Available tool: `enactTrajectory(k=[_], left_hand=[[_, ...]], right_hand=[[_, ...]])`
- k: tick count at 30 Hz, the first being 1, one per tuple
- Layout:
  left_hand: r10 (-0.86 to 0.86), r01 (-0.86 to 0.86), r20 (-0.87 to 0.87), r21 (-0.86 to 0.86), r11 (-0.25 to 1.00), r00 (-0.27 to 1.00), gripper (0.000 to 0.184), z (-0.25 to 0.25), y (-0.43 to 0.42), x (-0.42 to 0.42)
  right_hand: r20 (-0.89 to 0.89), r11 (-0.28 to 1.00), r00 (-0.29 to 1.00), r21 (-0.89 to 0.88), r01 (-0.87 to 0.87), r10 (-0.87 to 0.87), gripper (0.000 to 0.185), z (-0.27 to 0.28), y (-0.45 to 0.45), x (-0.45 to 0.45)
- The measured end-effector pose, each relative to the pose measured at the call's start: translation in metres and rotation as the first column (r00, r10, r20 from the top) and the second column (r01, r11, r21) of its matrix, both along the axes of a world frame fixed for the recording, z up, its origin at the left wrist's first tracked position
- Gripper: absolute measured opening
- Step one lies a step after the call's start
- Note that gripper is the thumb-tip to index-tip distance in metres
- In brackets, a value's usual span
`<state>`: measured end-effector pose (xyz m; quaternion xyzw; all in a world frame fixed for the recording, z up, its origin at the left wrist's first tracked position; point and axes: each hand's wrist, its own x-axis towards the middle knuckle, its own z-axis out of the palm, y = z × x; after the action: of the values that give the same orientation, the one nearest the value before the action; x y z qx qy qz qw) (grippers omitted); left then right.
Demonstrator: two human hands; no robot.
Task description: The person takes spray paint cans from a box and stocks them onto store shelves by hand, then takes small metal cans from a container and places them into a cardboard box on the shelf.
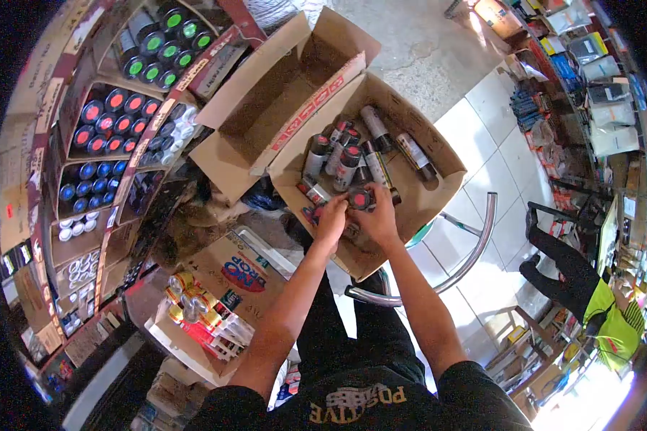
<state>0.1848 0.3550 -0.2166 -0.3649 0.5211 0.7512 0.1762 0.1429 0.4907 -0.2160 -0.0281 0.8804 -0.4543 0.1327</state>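
Note:
A spray can (361, 199) with a red-centred dark cap stands between my hands over the open cardboard box (425, 205). My right hand (377, 218) is closed round its right side. My left hand (331, 224) is beside it on the left, with curled fingers close to the can; what they hold is hidden. Several more spray cans lie or stand in the box just beyond my hands, among them a red-capped can (347, 167), a grey can (376, 128) and a can with a pale label (415, 156).
A second open box (266, 108) adjoins the first. Shelves at left hold spray cans with green caps (171, 52), red caps (106, 123) and blue caps (85, 188). A carton of small cans (194, 309) sits lower left. A curved metal tube (474, 262) is at right, a person (604, 309) beyond.

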Motion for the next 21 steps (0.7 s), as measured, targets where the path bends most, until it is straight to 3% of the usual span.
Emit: enactTrajectory(k=[1,4,5,8,11,13,15,18,20,21], left_hand=[[0.119,-0.113,-0.055,0.101,0.988,0.991,0.034,0.007,0.001,0.006],[0.185,-0.199,0.085,0.209,0.957,0.979,0.034,0.025,-0.007,0.022],[0.241,-0.238,0.019,0.265,0.934,0.97,0.038,0.029,-0.011,0.03],[0.353,-0.347,0.048,0.344,0.873,0.934,0.03,0.055,-0.022,0.044],[0.451,-0.446,0.06,0.314,0.838,0.891,0.026,0.085,-0.04,0.068],[0.55,-0.543,0.104,0.384,0.746,0.829,0.024,0.099,-0.054,0.08],[0.606,-0.595,0.099,0.368,0.714,0.789,0.025,0.123,-0.072,0.088],[0.643,-0.613,0.059,0.377,0.694,0.763,0.027,0.139,-0.108,0.112],[0.591,-0.534,0.124,0.603,0.593,0.797,0.029,0.134,-0.138,0.13],[0.599,-0.56,0.154,0.589,0.583,0.786,0.029,0.139,-0.154,0.135]], right_hand=[[-0.003,1.0,1.0,-0.001,-0.011,0.011,0.069,0.011,-0.004,0.007],[-0.081,1.0,0.997,0.02,-0.002,0.004,0.072,0.043,-0.015,0.026],[-0.081,1.0,0.997,0.006,0.013,-0.013,0.071,0.051,-0.018,0.031],[-0.114,1.0,0.993,-0.007,-0.011,0.011,0.072,0.071,-0.027,0.05],[-0.161,0.999,0.986,-0.001,-0.035,0.035,0.065,0.119,-0.052,0.064],[-0.205,0.992,0.971,-0.005,-0.125,0.121,0.064,0.143,-0.067,0.074],[-0.304,0.972,0.925,0.013,-0.234,0.227,0.062,0.144,-0.08,0.087],[-0.289,0.935,0.902,-0.058,-0.351,0.32,0.064,0.156,-0.11,0.103],[-0.237,0.907,0.883,-0.023,-0.421,0.404,0.065,0.157,-0.134,0.109],[-0.239,0.887,0.87,-0.068,-0.457,0.43,0.065,0.156,-0.148,0.11]])
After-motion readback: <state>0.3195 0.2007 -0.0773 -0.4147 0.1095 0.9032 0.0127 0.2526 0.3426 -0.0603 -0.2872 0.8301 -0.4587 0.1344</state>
